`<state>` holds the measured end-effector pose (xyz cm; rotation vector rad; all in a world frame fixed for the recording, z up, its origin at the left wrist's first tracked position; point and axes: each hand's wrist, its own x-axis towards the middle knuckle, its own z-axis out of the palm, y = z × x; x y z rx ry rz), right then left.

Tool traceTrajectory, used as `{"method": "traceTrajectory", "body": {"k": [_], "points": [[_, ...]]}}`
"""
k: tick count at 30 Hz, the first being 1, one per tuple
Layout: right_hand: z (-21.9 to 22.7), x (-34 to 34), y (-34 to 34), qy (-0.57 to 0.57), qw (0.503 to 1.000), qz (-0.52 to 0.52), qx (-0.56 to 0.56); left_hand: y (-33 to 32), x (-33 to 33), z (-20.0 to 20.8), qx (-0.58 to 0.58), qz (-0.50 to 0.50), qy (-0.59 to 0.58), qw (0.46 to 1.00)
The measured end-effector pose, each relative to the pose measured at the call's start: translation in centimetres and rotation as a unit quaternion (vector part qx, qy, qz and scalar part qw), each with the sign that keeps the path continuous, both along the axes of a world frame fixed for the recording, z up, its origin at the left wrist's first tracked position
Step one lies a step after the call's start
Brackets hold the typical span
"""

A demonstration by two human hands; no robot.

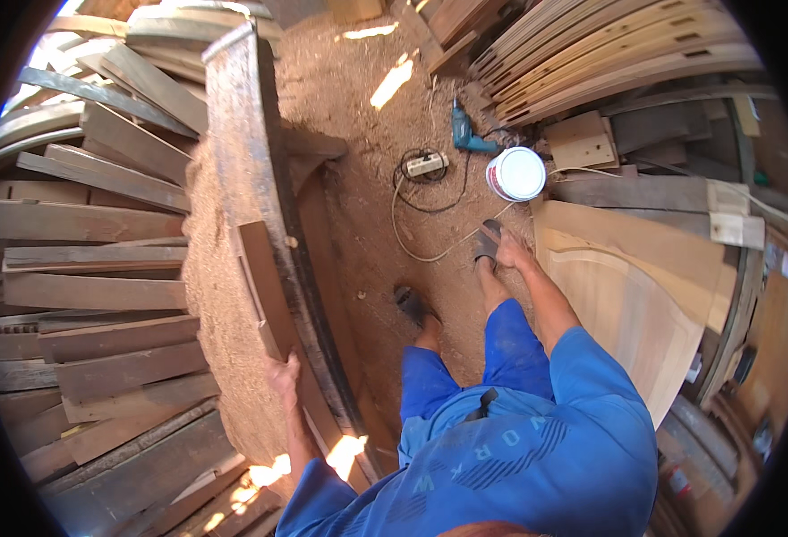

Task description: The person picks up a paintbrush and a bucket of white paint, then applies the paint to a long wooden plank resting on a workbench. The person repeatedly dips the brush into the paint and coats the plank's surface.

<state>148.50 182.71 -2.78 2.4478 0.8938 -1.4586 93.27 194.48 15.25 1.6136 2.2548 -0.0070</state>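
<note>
My left hand (284,380) is closed around the edge of a long brown wooden board (270,300). That board lies lengthwise on a sawdust-covered workbench (237,116). My right hand (512,248) is lowered beside my right sandal (487,242), its fingers curled. A small brownish piece shows at the fingertips, too unclear to name. Just beyond that hand stands a white lidded bucket (516,174). To its right lies a pale wooden panel (622,304) with a curved raised field.
A teal power drill (470,130) and a power strip (425,165) with looped cables lie on the sawdust floor (340,107). Stacked planks (116,286) fill the left side. Slotted timber pieces (626,54) are piled at the far right.
</note>
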Motion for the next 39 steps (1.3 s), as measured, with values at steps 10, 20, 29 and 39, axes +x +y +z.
{"method": "traceTrajectory", "body": {"k": [10,20,29,39], "points": [[-18.8,6.6,10.4,-0.015,0.984,0.171,-0.05,0.9,4.6,0.9,0.104,-0.096,0.048,0.989],[-22.5,4.4,7.9,-0.113,0.981,0.131,-0.091,-0.4,0.9,0.1,0.062,0.006,-0.071,0.996],[-15.0,6.0,8.7,-0.048,0.996,0.074,-0.024,-0.1,3.4,1.1,0.053,-0.009,0.009,0.998],[-17.4,13.9,5.9,-0.064,0.969,-0.174,0.166,-0.6,2.5,0.8,0.041,0.07,-0.053,0.995]]}}
